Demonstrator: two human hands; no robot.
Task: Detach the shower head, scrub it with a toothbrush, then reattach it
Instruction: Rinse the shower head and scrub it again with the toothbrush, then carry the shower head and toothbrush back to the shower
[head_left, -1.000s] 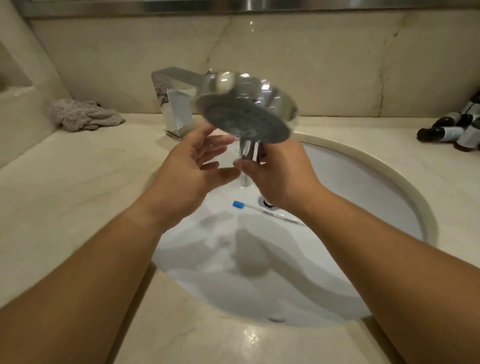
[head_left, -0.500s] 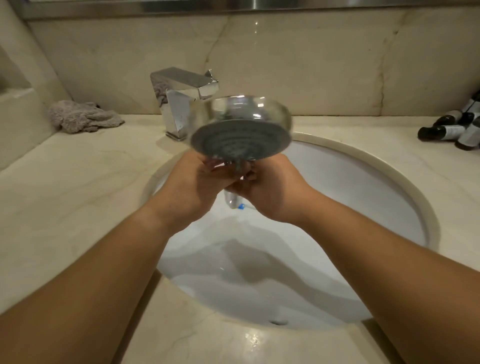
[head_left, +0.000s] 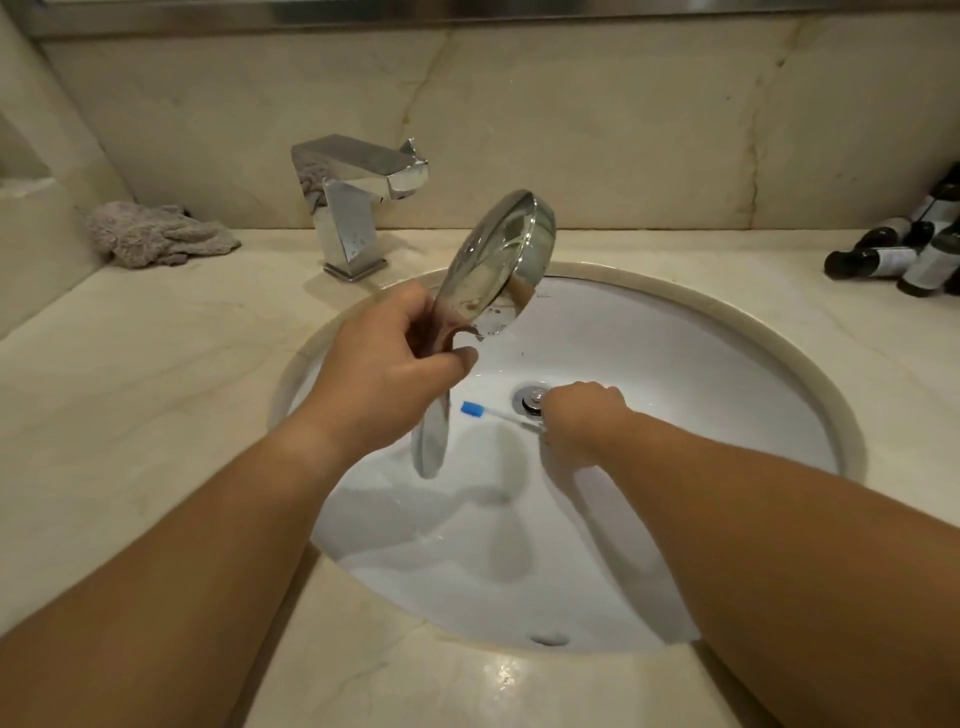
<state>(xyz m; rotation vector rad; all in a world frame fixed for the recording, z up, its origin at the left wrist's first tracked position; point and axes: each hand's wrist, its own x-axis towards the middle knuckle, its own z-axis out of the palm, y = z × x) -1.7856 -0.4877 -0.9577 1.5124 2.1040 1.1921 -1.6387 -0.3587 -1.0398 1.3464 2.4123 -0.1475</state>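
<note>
Shower head (head_left: 493, 265) now in left hand (head_left: 384, 379) alone, gripped by its handle.
Right hand (head_left: 582, 415) dropped to toothbrush (head_left: 493, 413) at frame centre; fingers hidden, grip unclear.

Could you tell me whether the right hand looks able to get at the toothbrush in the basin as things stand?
Probably yes: the right hand is already at the handle end of the toothbrush, with nothing between.

Faucet (head_left: 358, 208) guards the sink's (head_left: 727, 332) back-left rim; bottles (head_left: 904, 254) crowd the table's (head_left: 130, 374) far right; basin's right half open.
</note>
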